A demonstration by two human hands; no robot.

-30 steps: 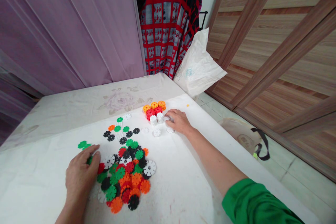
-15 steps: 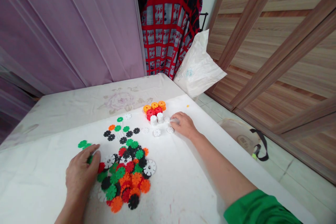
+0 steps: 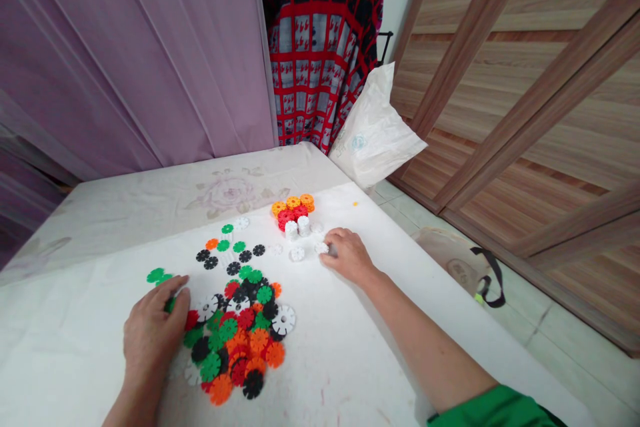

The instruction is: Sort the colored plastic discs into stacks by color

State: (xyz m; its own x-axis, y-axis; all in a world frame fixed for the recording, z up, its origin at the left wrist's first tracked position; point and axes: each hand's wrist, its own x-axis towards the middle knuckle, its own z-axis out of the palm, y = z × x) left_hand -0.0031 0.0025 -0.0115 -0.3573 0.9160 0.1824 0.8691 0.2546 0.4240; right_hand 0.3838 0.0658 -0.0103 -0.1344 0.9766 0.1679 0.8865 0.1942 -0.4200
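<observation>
Tabletop [image 3: 345,340] under white and flower-printed cloth spreads before me. A heap [image 3: 237,337] of notched plastic discs, green, orange, red, black and white, lies beside my left hand [image 3: 154,325], which rests slack, thumb and forefinger apart, clasping nothing. My right hand [image 3: 350,255] is nearer the short white disc stacks [image 3: 303,225]. One flat, round white notched disc [image 3: 319,248], without a long axis, sits left of it at my slightly parted fingertips; whether they pinch it, I cannot tell.

No text or number could be read. The white bag [image 3: 377,123] bore a pale blue-green print [image 3: 359,142], too faint to make out; the beige item's [image 3: 433,243] mark [image 3: 457,269] was likewise illegible.
</observation>
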